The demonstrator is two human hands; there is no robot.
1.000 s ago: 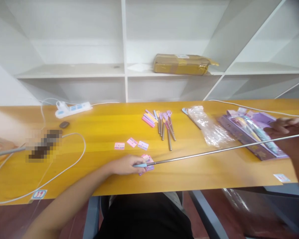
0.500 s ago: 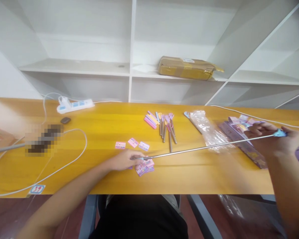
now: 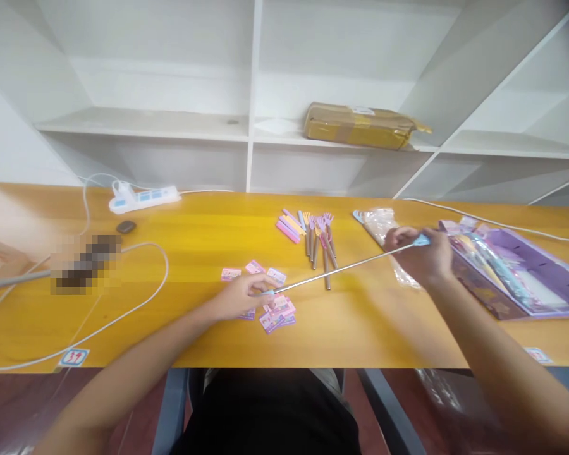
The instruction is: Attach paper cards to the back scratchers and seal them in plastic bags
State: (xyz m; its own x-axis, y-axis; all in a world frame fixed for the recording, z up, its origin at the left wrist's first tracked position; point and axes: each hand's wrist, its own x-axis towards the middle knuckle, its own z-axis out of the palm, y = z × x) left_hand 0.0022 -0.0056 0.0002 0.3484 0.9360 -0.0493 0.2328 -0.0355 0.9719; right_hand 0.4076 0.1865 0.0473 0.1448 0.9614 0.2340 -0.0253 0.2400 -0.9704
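In purple box (image 3: 550, 260) | shiny packets (image 3: 497, 265) | left hand (image 3: 243, 294), right hand (image 3: 430, 259) hold rod (image 3: 341, 269)

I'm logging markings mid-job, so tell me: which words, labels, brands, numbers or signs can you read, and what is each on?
"39", apparently, in red on the blue-bordered sticker at the front left edge of the table; the second digit is slightly blurred.
Too blurred to read: the right-hand sticker near the front edge.
Too small to read: the pink and purple cards; the parcel's white label.
No brand is legible.
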